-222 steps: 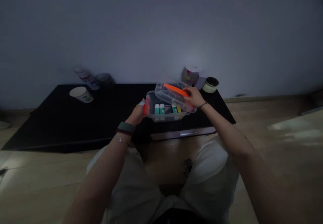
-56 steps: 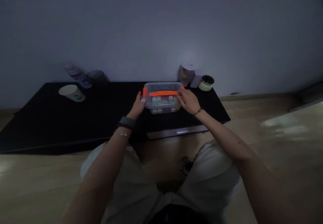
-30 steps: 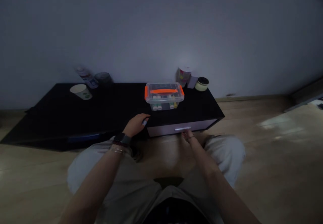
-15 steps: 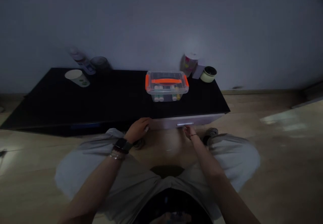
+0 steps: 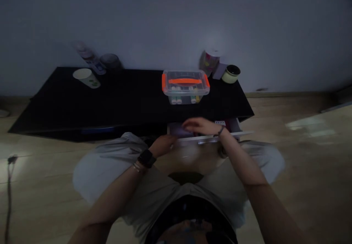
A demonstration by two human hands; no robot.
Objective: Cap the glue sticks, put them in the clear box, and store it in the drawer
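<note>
A clear plastic box with an orange handle and clips [image 5: 186, 86] stands shut on the low black cabinet [image 5: 123, 101], with small bottles inside. Below it a pale drawer [image 5: 233, 134] is pulled out. My right hand [image 5: 200, 125] reaches over the drawer's open top, blurred, fingers stretched forward. My left hand [image 5: 162, 144] rests at the drawer's left front corner, fingers curled against it. I sit on the floor with knees spread before the cabinet.
A paper cup [image 5: 84, 77], a tilted bottle [image 5: 90, 57] and a dark jar [image 5: 109, 61] stand at the cabinet's back left. A cup [image 5: 211, 60], a small box and a pale round pot [image 5: 231, 74] stand at the back right. A cable [image 5: 9, 170] lies on the wooden floor at left.
Both hands left the closed box and dropped to the drawer. The drawer has slid out, and my right hand has moved from its handle to above its opening.
</note>
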